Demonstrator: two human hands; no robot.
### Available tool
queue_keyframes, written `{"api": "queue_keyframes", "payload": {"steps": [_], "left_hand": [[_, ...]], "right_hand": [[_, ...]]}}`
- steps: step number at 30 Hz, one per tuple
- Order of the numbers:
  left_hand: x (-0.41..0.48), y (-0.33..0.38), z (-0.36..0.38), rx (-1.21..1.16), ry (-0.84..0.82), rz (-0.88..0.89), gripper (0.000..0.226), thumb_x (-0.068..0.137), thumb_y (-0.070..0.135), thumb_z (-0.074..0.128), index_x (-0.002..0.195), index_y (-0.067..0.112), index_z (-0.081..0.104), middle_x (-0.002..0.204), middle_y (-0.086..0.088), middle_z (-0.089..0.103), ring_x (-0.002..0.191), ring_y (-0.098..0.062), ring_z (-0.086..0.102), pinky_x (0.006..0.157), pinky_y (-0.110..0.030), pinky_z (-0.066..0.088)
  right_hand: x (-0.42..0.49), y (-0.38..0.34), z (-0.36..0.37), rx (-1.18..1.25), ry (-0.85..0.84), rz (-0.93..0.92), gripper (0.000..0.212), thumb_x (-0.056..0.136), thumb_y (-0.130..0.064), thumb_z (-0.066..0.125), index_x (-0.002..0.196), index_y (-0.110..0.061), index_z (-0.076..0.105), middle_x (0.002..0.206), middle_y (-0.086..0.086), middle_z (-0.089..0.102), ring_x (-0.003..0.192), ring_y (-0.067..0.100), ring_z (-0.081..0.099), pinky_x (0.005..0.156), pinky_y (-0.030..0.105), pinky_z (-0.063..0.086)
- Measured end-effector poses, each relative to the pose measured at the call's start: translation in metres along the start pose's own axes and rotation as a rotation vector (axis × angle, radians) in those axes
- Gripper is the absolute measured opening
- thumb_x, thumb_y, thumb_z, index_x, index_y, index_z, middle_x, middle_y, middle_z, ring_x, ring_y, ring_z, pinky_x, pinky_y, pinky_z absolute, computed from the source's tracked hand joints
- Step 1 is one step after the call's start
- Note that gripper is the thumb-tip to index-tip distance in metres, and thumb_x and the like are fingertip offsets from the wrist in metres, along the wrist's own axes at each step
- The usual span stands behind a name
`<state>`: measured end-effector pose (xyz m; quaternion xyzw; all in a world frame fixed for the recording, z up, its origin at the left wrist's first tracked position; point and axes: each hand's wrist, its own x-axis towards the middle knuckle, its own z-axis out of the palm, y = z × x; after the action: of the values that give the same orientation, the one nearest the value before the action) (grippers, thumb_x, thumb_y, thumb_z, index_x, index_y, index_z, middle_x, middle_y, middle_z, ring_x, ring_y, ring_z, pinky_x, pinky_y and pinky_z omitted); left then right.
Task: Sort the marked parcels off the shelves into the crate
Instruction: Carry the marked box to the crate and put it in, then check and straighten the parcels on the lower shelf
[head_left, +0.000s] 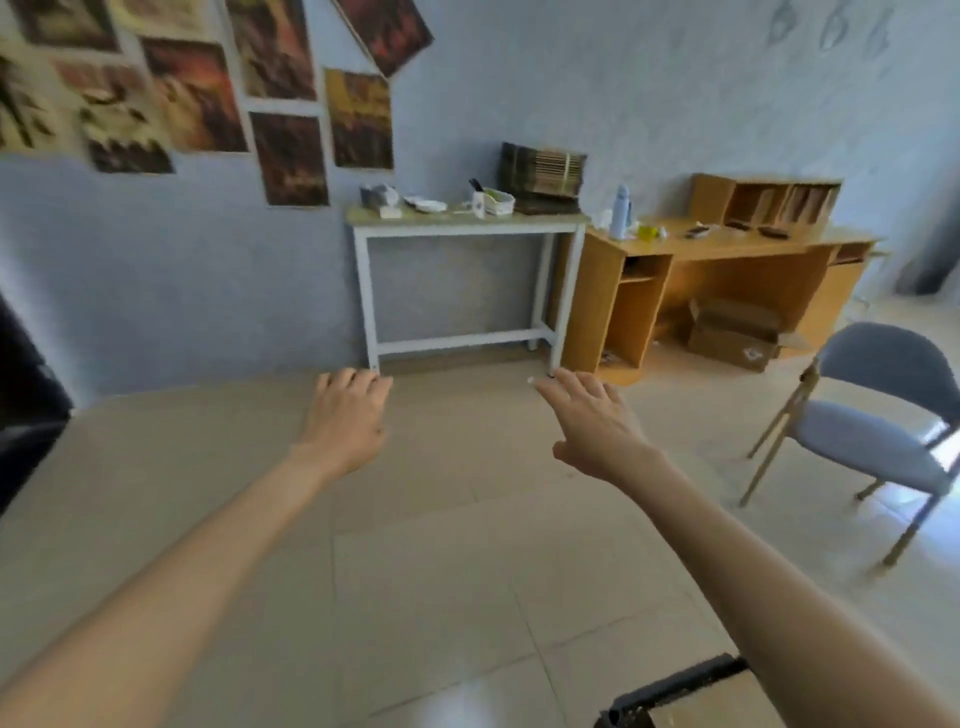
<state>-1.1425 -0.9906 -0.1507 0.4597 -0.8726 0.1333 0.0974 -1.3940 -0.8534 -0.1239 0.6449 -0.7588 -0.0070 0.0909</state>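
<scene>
Both my arms reach forward over the bare tiled floor. My left hand (348, 415) is held palm down with the fingers slightly curled and nothing in it. My right hand (597, 421) is spread open, also holding nothing. At the bottom edge, under my right forearm, a dark rim of some box or crate (670, 691) shows partly; I cannot tell what it is. No marked parcel is visible. A wooden shelf unit with open compartments (769, 200) stands on the desk at the far right.
A white-framed table (462, 223) with small clutter stands against the blue wall ahead. Next to it is a wooden desk (727, 249) with an open cardboard box (737, 332) under it. A blue chair (872, 426) stands at right. Posters (197, 93) cover the left wall.
</scene>
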Motion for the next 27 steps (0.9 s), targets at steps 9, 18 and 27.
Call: {"api": "queue_keyframes", "payload": {"steps": [9, 18, 27], "left_hand": [[-0.167, -0.3, -0.026, 0.125, -0.022, -0.467, 0.078, 0.08, 0.041, 0.065, 0.146, 0.016, 0.03, 0.149, -0.005, 0.036, 0.136, -0.024, 0.031, 0.11, -0.037, 0.023], [-0.386, -0.493, -0.051, 0.154, -0.128, -0.97, 0.071, 0.086, 0.034, 0.058, 0.147, 0.018, 0.025, 0.15, -0.006, 0.031, 0.137, -0.027, 0.027, 0.109, -0.04, 0.025], [-0.497, -0.588, -0.014, 0.09, -0.15, -1.331, 0.072, 0.088, 0.032, 0.059, 0.149, 0.016, 0.024, 0.152, -0.008, 0.029, 0.139, -0.029, 0.024, 0.11, -0.041, 0.025]], "right_hand": [[0.115, -0.336, -0.062, 0.043, 0.094, -0.495, 0.078, 0.085, -0.025, 0.061, 0.151, -0.022, 0.019, 0.159, 0.004, 0.014, 0.145, 0.027, 0.015, 0.118, 0.045, 0.018], [0.121, -0.661, -0.08, 0.13, 0.097, -0.974, 0.079, 0.085, -0.031, 0.064, 0.15, -0.024, 0.02, 0.158, 0.003, 0.018, 0.143, 0.027, 0.019, 0.115, 0.044, 0.023], [0.137, -0.88, -0.059, 0.179, 0.023, -1.293, 0.079, 0.087, -0.034, 0.063, 0.152, -0.023, 0.019, 0.159, 0.003, 0.019, 0.144, 0.027, 0.019, 0.114, 0.047, 0.025]]}}
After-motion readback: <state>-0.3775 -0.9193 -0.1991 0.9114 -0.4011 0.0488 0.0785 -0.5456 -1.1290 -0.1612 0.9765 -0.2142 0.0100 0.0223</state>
